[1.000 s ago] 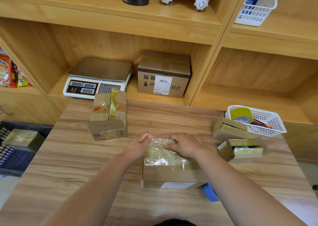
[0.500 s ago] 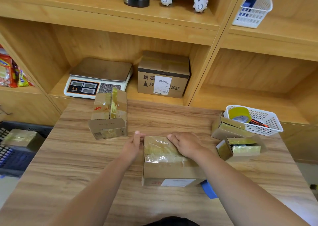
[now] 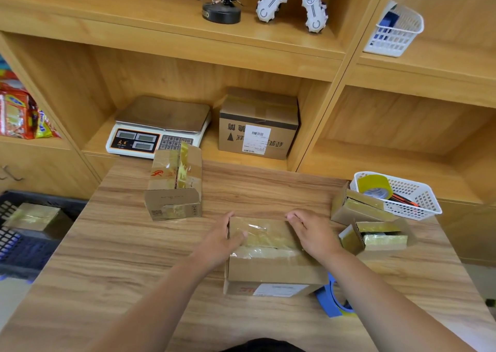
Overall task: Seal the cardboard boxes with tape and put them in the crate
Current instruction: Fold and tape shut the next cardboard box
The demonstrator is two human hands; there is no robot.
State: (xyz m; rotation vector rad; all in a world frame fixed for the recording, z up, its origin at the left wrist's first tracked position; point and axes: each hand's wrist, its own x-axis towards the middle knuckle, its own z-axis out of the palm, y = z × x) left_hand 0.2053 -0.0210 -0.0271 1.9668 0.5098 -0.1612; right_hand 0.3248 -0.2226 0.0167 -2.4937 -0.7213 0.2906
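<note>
— Where's the box [image 3: 271, 270]?
— Near the tabletop's [image 3: 128, 257] near edge. I see the left hand [image 3: 224, 237] flat against its left side and the right hand [image 3: 312, 233] pressing its top, fingers seemingly relaxed.

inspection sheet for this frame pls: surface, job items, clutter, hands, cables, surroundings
Surface: wooden table, set against shelving.
Job's things: cardboard box at centre, clear tape across its top; taped box at far left; farther right box and nearer right box, the nearer one open; sealed box in the dark crate left of the table; blue tape dispenser beside the centre box.
Clutter: white basket holding a yellow tape roll.
Hands: left hand presses the centre box's left side, thumb on top; right hand rests on its right top edge, fingers bent.
Cables: nothing seen.
Surroundings: scale, labelled box, snack packets on shelves.
</note>
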